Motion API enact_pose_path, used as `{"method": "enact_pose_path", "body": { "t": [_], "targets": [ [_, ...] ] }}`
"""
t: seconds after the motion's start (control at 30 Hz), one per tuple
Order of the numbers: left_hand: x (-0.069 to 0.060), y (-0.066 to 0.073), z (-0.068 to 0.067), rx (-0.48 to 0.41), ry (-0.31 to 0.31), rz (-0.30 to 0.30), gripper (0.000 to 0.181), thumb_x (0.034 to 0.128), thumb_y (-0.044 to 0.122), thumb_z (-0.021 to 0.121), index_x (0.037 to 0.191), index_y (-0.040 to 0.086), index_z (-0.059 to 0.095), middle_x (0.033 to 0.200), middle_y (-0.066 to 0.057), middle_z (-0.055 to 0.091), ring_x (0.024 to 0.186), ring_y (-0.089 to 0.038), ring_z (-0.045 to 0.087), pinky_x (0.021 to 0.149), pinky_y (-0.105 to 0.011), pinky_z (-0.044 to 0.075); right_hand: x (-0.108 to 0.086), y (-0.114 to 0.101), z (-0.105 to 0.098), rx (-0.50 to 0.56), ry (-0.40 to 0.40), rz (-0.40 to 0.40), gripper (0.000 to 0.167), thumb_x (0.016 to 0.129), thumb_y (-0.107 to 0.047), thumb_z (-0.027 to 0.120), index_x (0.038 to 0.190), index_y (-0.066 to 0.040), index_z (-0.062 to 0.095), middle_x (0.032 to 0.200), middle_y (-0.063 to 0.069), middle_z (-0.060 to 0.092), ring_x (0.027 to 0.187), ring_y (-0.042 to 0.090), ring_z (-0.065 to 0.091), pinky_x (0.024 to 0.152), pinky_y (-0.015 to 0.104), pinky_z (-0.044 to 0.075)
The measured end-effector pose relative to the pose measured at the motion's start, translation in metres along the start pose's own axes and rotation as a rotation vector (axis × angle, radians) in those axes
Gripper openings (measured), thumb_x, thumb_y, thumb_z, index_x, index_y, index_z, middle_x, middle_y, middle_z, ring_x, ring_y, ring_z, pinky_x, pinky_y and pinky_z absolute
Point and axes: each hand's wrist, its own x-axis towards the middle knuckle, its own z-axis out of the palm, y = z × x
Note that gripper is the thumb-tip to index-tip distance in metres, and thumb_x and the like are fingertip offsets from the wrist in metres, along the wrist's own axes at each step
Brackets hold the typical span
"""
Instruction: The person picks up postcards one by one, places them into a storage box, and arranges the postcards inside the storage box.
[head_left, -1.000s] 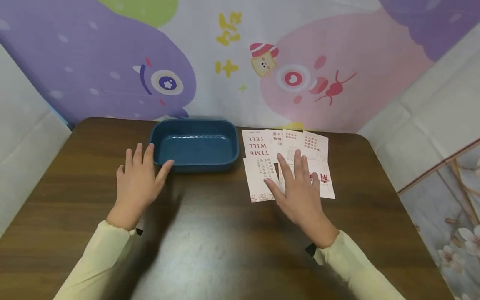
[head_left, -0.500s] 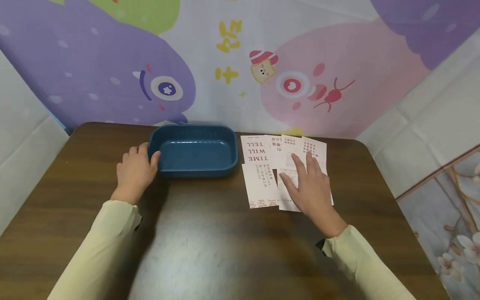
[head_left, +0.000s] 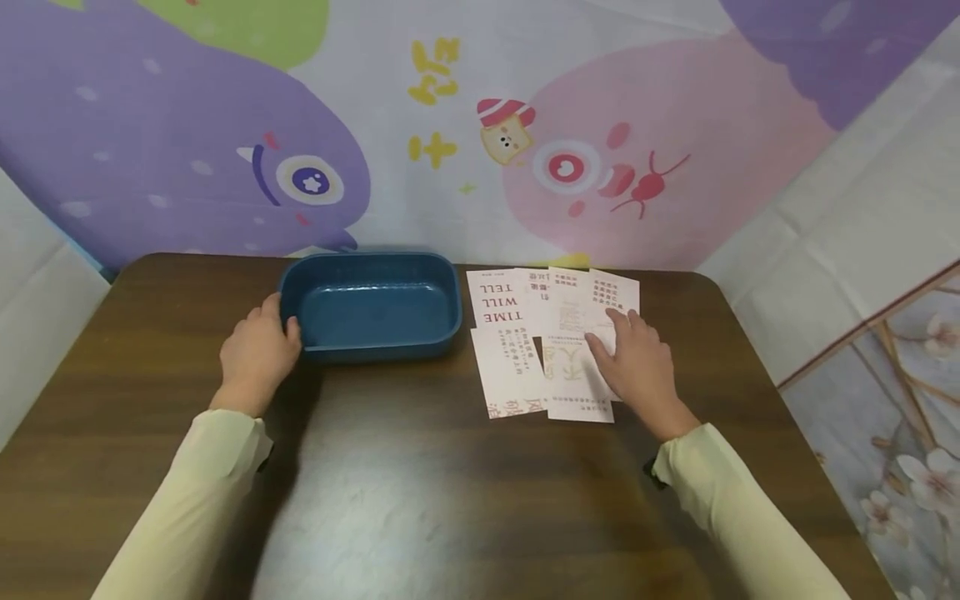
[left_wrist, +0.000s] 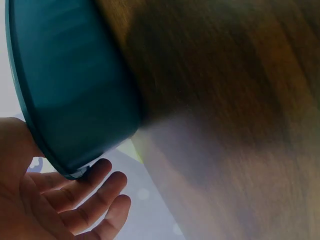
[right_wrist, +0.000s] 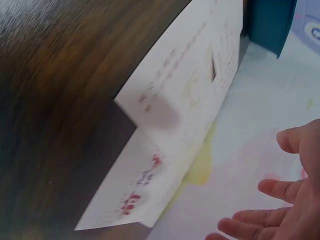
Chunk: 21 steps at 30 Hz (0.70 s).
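Note:
A deep blue rectangular dish (head_left: 371, 346) stands near the back edge of the table, left of centre. My left hand (head_left: 258, 354) is at its left end, the thumb at the rim and the fingers curved round the outside of the corner, as the left wrist view (left_wrist: 85, 200) also shows. To the right lie several overlapping printed cards (head_left: 506, 375), white with red and gold lettering. Over the right side of these cards hovers my right hand (head_left: 637, 367). Its fingers are relaxed and apart in the right wrist view, holding nothing.
The dark wooden table (head_left: 420, 500) carries the dish and the cards. A cartoon-printed cloth (head_left: 442, 200) hangs directly behind the table's back edge. Pale panels (head_left: 847, 208) stand on both sides, the right one with a flower print lower down.
My left hand has moved from in front of the dish to its left end and closed round the corner. The right hand has shifted right across the cards, uncovering more of them.

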Motion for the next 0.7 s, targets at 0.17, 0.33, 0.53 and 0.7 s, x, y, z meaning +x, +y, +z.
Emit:
{"method": "enact_pose_path", "body": {
  "t": [0.17, 0.33, 0.53, 0.7],
  "targets": [
    [0.001, -0.002, 0.001, -0.02, 0.008, -0.004, 0.051, 0.096, 0.022, 0.036, 0.14, -0.004, 0.032, 0.126, -0.033, 0.047, 0.106, -0.051, 0.05, 0.081, -0.063, 0.043, 0.006, 0.014, 0.003, 0.046, -0.071, 0.062, 0.057, 0.094, -0.039, 0.047, 0.134, 0.001, 0.044, 0.134, 0.028, 0.046, 0.118, 0.046, 0.048, 0.089, 0.059, 0.043],
    [0.002, -0.005, 0.001, -0.053, 0.053, 0.002, 0.048, 0.0953, 0.02, 0.036, 0.138, -0.001, 0.036, 0.124, -0.033, 0.046, 0.108, -0.051, 0.045, 0.081, -0.064, 0.041, 0.012, 0.03, 0.004, 0.057, -0.164, 0.126, 0.057, 0.093, -0.036, 0.049, 0.128, 0.009, 0.047, 0.124, 0.031, 0.051, 0.113, 0.045, 0.051, 0.091, 0.055, 0.043],
    [0.002, -0.007, 0.002, -0.075, 0.083, -0.004, 0.047, 0.0949, 0.019, 0.034, 0.138, 0.0, 0.038, 0.122, -0.033, 0.045, 0.106, -0.051, 0.045, 0.079, -0.064, 0.04, 0.019, 0.044, 0.003, 0.063, -0.313, 0.23, 0.052, 0.091, -0.04, 0.051, 0.102, 0.01, 0.057, 0.094, 0.025, 0.061, 0.079, 0.032, 0.057, 0.066, 0.041, 0.047],
    [0.002, -0.007, 0.004, -0.078, 0.097, 0.008, 0.047, 0.0943, 0.019, 0.035, 0.136, -0.001, 0.04, 0.12, -0.033, 0.046, 0.106, -0.051, 0.043, 0.079, -0.064, 0.04, 0.019, 0.055, 0.004, 0.084, -0.356, 0.284, 0.044, 0.09, -0.042, 0.053, 0.074, 0.0, 0.055, 0.063, 0.006, 0.046, 0.057, 0.019, 0.043, 0.05, 0.029, 0.035]
  ]
}}
